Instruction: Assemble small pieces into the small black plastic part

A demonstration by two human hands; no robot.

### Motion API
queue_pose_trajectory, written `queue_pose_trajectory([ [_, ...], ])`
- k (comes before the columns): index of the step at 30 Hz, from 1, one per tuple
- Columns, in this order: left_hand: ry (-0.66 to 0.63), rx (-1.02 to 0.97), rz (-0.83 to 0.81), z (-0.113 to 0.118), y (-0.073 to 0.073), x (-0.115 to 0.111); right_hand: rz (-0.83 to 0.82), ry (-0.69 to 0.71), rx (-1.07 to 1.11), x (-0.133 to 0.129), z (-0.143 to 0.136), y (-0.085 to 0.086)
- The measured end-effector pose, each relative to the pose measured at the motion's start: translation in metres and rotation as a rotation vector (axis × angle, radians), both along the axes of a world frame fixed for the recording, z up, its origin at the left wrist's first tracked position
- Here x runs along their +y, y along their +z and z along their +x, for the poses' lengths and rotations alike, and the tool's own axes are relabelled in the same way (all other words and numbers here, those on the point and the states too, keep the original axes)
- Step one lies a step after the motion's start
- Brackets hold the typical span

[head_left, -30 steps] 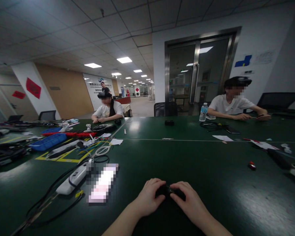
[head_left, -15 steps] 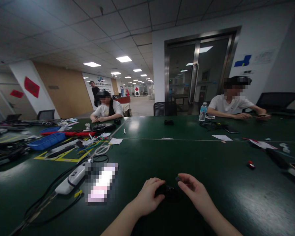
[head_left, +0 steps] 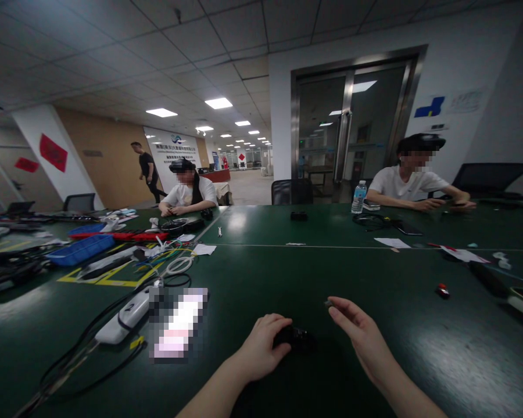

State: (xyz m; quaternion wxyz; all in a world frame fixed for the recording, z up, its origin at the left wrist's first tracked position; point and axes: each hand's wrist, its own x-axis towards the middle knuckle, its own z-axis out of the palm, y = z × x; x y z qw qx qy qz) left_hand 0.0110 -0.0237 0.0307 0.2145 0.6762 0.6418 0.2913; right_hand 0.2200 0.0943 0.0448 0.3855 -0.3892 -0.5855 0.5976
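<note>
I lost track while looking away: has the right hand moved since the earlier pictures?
Yes, the right hand has moved to the right, nearer the small red object.

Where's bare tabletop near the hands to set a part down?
Bare: the green tabletop between the right hand and the small red-topped object, and ahead of the left hand up to the pale seam. Crowded: the left side, around the white elongated power strip and blue plastic tray.

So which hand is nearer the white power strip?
Left: the left hand, on a black object, is right of the power strip; the right hand, pinching a small piece, is farther right.
</note>
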Motion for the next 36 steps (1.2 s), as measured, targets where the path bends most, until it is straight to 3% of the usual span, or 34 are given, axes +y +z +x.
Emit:
queue_pose_trajectory([
  [9,0.001,0.003,-0.041,0.001,0.003,0.000,-0.229,-0.058,0.316,0.005,0.004,0.005],
  [22,0.012,0.011,-0.033,-0.001,-0.001,0.001,-0.432,-0.094,0.490,0.006,0.005,0.014],
  [30,0.008,0.008,-0.046,-0.002,0.000,0.000,-0.450,-0.067,0.492,0.008,0.007,0.013],
  [36,0.010,0.003,-0.045,-0.002,-0.002,0.001,-0.355,-0.078,0.412,0.010,0.007,0.010],
])
